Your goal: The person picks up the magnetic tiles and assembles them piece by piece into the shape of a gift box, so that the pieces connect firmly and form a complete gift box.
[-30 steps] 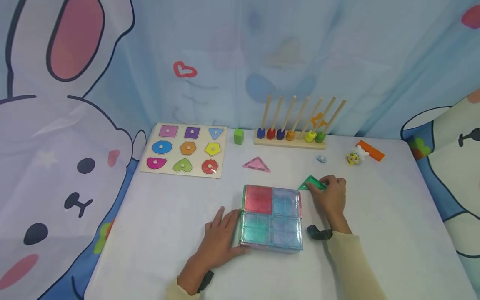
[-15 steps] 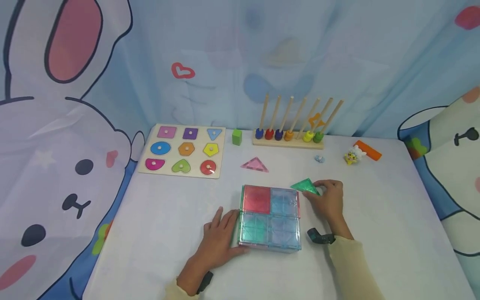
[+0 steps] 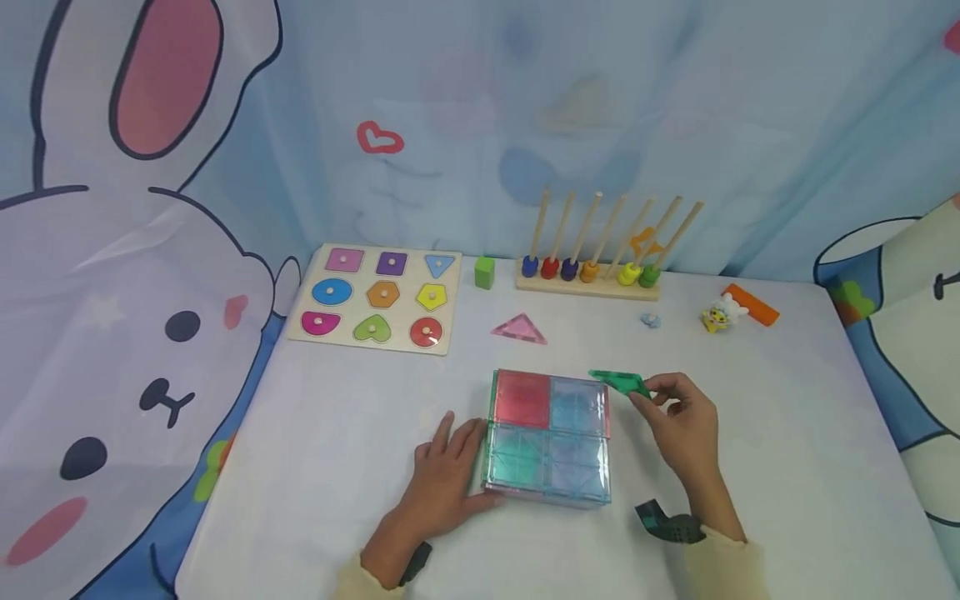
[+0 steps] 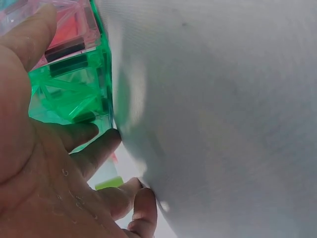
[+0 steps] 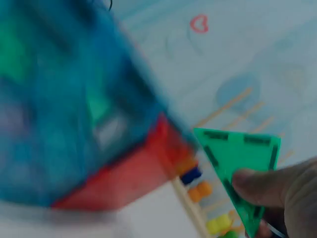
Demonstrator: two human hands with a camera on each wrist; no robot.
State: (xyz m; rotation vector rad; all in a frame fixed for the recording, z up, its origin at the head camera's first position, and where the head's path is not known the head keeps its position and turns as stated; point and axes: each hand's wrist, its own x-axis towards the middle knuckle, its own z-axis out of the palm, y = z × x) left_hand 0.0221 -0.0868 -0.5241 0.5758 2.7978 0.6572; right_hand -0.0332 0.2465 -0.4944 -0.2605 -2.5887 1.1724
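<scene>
A block built of clear coloured magnetic tiles (image 3: 551, 433) stands mid-table, its top made of red, blue and green squares. My left hand (image 3: 442, 487) lies along its left side, fingers spread and fairly straight; the left wrist view shows the fingertips beside the green wall (image 4: 69, 91). Between thumb and fingers, my right hand (image 3: 686, 425) pinches a green triangular magnetic tile (image 3: 621, 382). The right wrist view has the thumb flat on that tile's face, with dark magnets along its edges. The tile is raised near the block's back right corner.
Behind the block lies a pink triangle tile (image 3: 521, 329). Farther back are a shape puzzle board (image 3: 351, 314), a green cube (image 3: 484, 272) and a peg rack with beads (image 3: 588, 286). A small figurine (image 3: 722, 313), an orange piece (image 3: 752, 305) and a tiny blue item (image 3: 650, 319) sit at back right.
My right hand has lifted and turned the green triangle tile, now seen nearly edge-on, and shifted toward the front. My left hand has kept its place at the block.
</scene>
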